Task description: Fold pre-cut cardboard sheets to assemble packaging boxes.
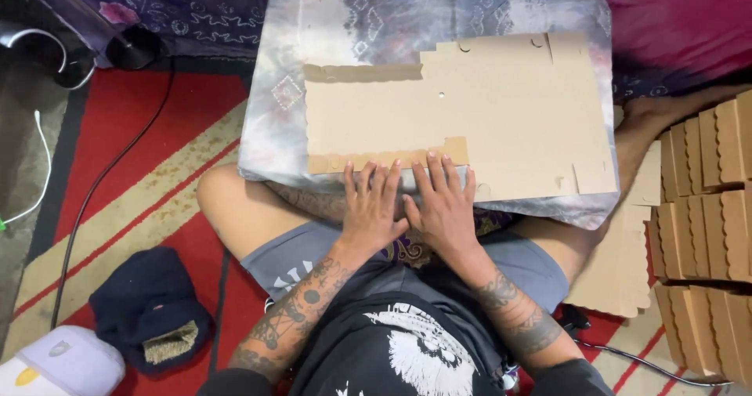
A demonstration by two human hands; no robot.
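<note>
On the pillow [266,141] across the person's lap lies a flat die-cut cardboard box blank [501,114], long axis running 9 to 3 o'clock. Both hands sit at its near edge, so the sheet spreads toward 12 o'clock from the fingers. Left hand [372,208] and right hand [444,204] are side by side, about equally close, fingers stretched out flat and pressing down on the bottom flap, gripping nothing. Folded boxes [709,208] are stacked over at 3 o'clock, more flat blanks [619,263] beside them.
</note>
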